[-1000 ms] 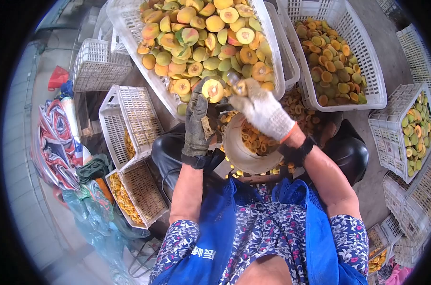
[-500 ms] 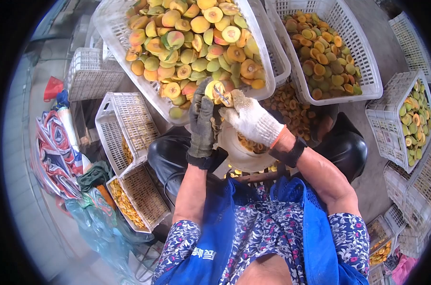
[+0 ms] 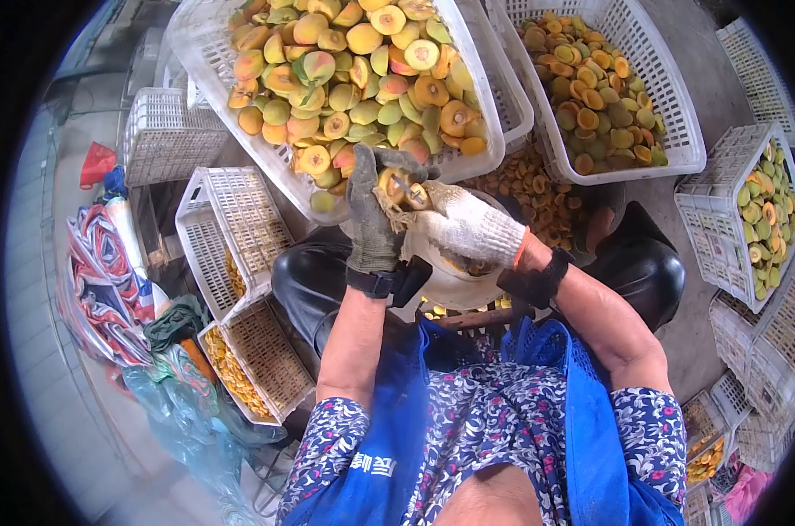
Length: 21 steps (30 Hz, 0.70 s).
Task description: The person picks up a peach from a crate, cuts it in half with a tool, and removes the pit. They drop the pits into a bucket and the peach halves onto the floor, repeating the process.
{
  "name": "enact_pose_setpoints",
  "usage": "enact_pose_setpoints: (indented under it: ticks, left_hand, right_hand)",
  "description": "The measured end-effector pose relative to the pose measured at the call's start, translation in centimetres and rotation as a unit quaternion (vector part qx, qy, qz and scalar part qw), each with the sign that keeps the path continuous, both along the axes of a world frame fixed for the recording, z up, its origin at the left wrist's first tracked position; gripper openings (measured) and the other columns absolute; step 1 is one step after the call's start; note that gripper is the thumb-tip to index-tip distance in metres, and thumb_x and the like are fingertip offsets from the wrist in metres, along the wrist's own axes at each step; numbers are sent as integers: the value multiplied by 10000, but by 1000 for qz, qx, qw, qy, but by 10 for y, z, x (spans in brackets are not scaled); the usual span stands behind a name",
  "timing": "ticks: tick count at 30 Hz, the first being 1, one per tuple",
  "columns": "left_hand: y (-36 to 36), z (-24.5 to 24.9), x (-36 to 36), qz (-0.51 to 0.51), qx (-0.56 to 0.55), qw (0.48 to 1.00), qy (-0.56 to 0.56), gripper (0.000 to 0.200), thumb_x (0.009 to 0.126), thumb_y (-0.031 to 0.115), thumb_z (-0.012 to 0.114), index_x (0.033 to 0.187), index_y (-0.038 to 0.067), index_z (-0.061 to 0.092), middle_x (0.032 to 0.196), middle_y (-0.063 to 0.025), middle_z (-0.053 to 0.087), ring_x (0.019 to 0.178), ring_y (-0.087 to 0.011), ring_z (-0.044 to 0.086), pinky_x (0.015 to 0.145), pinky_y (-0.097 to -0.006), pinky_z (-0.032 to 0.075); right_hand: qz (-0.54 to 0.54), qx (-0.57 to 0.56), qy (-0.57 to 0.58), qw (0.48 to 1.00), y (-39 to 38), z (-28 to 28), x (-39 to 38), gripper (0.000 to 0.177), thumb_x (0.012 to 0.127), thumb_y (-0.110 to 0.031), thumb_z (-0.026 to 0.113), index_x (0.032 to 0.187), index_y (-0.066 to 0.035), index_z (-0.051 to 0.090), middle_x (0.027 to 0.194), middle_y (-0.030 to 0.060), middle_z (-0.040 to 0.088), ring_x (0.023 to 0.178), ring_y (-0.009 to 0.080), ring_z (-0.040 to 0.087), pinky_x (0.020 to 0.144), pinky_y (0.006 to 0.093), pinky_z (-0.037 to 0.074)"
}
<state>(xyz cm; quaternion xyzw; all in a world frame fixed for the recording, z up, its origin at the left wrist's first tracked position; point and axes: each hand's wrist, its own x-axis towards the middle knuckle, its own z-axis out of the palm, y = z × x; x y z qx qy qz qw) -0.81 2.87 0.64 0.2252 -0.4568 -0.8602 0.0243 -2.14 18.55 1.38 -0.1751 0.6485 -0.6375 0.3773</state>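
My left hand (image 3: pixel 373 215), in a dark grey glove, is closed around a cut peach half (image 3: pixel 389 187) near the front edge of the big crate. Against the fruit, my right hand (image 3: pixel 472 223) in a white knit glove pinches a small metal tool (image 3: pixel 403 185); its handle is hidden by the fingers. A brown-centred piece (image 3: pixel 417 196) shows at the right fingertips, and I cannot make out whether it is a pit or fruit. Below both hands stands a white bucket (image 3: pixel 441 287), partly covered by the right hand and wrist.
A white crate (image 3: pixel 494 145) of halved peaches stands ahead. Another crate (image 3: pixel 687 167) with peach halves is at its right. Cut pieces (image 3: pixel 538 197) lie between them. Stacked crates (image 3: pixel 722 210) line the right; more crates (image 3: pixel 266 228) and plastic sheeting (image 3: pixel 182 430) are on the left.
Both hands have moved slightly down, and the left fingers now curl over the peach half. The right hand has turned flatter, with the tool still at the fruit.
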Motion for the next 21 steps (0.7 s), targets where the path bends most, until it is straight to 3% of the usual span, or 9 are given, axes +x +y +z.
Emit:
enact_pose_setpoints:
  ticks: [7,9,10,13,17,18,19,20,21]
  left_hand:
    - [-1,-1,5,-140,-8,987,84,431,992,417,409,774,75,552,739,-54,544,750,-215,568,878,-493,486]
    - [-4,-3,11,97,618,767,-140,424,990,423,408,746,102,541,726,-43,534,723,-213,547,891,-536,463]
    - [-2,-4,17,95,618,767,-141,424,990,423,408,746,102,541,726,-43,534,723,-213,547,891,-536,463]
    - [3,-12,32,-89,130,987,10,402,1000,401,390,749,112,515,705,-28,504,691,-213,525,896,-569,446]
    - [9,-2,39,-38,42,998,-9,409,1001,408,387,791,85,523,720,-47,516,710,-208,549,783,-493,517]
    - [-3,-5,38,-44,-54,997,15,444,987,453,403,794,71,522,747,-60,541,722,-194,560,747,-438,532]
    - [-21,-4,33,-42,-56,997,19,444,987,453,403,794,71,522,747,-60,541,722,-194,560,747,-438,532]
    - [-41,-1,25,-34,-152,988,0,454,978,475,411,844,58,532,803,-72,564,745,-204,578,766,-428,531]
    - [-52,0,17,-29,-249,968,-22,473,969,497,418,895,46,542,858,-84,587,769,-215,595,784,-418,529]
  right_hand:
    - [38,28,128,991,0,-28,13,320,904,-343,567,1004,-48,635,728,28,637,518,132,542,476,316,457]
    - [93,-129,-212,964,10,-23,20,355,912,-357,576,1053,-38,641,806,5,644,615,98,570,546,285,482]
    - [96,-186,-216,954,7,-34,21,387,916,-351,585,1118,-23,621,890,-1,639,739,79,578,639,245,493]
    - [89,-227,-294,924,8,-48,31,412,921,-348,581,1176,-26,597,937,-2,637,839,56,564,695,226,484]
    - [207,-5,-163,965,24,-19,12,263,881,-239,597,986,-2,643,906,56,670,742,137,635,685,274,516]
    - [252,90,167,949,35,-6,9,270,871,-262,575,918,-13,666,854,129,682,742,230,661,665,318,534]
    - [293,108,594,741,43,-53,25,258,854,-271,560,919,-53,682,806,167,681,728,297,667,630,378,540]
    - [191,245,316,896,47,-48,40,224,845,-235,552,875,-57,684,768,152,684,711,285,682,608,401,540]
    - [159,332,308,877,55,-51,50,208,842,-205,538,851,-52,679,752,144,685,710,289,686,615,398,542]
